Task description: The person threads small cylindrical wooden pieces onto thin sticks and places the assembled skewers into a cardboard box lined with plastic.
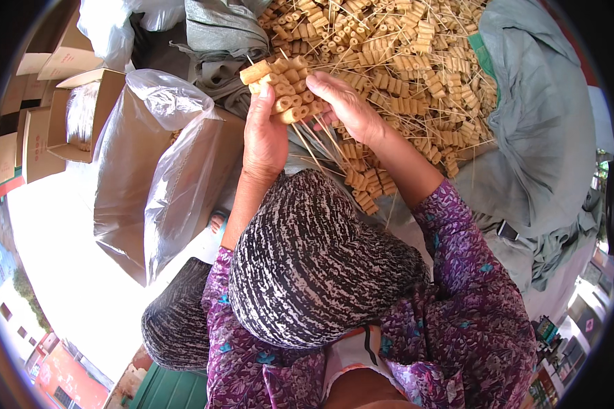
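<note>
A bunch of skewers (pixel 290 88) is held up between my two hands, with several tan, hollow, tube-shaped pieces threaded on thin sticks. My left hand (pixel 265 140) is closed around its left side, thumb upright against the pieces. On the other side my right hand (pixel 344 105) presses its fingers and thumb to the bunch; part of those fingers is hidden behind it. Bare stick ends point down toward my knee. Just beyond and to the right lies a large heap of the same skewers (pixel 416 85), on grey cloth (pixel 535 129).
To my left stands an open cardboard box (pixel 126 184) lined with clear plastic (pixel 177 153). A smaller open box (pixel 59 133) with a plastic-wrapped load stands behind it, near stacked cartons (pixel 37 146). Bunched grey sacking (pixel 225 31) lies at the back. My patterned knee (pixel 314 259) rises below my hands.
</note>
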`<state>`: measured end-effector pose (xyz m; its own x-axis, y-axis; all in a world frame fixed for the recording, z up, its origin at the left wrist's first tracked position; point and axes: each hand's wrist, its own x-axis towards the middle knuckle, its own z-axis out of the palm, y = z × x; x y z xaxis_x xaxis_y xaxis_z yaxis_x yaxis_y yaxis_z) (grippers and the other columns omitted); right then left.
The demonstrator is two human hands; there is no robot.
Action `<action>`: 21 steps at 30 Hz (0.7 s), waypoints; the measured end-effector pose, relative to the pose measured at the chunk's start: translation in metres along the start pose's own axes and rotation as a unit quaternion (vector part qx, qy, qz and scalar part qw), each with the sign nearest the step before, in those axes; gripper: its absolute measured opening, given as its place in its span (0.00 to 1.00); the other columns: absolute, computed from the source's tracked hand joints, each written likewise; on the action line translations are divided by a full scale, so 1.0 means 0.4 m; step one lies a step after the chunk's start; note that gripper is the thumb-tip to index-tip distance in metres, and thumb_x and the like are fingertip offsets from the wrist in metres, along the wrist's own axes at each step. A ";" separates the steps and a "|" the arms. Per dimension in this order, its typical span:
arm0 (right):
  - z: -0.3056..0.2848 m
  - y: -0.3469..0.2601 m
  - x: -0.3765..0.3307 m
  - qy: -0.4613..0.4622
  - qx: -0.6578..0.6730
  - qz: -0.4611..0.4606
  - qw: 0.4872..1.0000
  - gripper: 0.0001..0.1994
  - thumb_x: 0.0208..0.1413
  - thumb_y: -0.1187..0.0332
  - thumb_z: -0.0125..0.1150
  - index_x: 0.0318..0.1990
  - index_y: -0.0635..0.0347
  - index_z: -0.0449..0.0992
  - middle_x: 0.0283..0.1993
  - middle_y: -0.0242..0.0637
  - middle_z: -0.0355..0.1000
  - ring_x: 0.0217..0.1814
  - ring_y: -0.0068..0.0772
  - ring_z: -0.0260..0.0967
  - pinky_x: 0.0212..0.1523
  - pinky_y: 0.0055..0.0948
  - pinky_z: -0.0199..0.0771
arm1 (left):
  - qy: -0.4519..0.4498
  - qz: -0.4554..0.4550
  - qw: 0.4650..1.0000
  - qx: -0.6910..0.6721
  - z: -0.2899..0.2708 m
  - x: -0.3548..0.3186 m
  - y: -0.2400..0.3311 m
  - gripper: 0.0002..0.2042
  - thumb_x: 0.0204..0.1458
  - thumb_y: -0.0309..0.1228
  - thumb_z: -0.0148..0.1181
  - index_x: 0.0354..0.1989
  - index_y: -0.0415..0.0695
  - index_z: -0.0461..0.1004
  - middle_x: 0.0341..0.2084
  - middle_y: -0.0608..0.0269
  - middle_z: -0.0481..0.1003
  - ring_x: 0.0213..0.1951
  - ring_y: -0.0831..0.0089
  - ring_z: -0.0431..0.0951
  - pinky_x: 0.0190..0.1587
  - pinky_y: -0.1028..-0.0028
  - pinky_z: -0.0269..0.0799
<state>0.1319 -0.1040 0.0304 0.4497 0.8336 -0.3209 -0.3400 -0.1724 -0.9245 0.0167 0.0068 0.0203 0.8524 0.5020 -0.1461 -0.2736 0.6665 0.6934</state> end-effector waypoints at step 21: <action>0.003 0.068 -0.014 0.117 -0.305 -0.113 0.938 0.30 0.65 0.48 0.42 0.67 0.59 0.56 0.61 0.49 0.65 0.60 0.45 0.67 0.56 0.44 0.70 | 0.029 -0.071 0.996 -0.035 -0.025 0.010 -0.043 0.27 0.60 0.48 0.51 0.64 0.47 0.60 0.60 0.57 0.65 0.60 0.62 0.66 0.62 0.56 0.62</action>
<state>0.1190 -0.1127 0.0073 0.6471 0.7589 -0.0728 0.2899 -0.3332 -0.8972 0.0206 0.0028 0.0008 0.8583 0.4290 -0.2816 -0.1834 0.7689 0.6125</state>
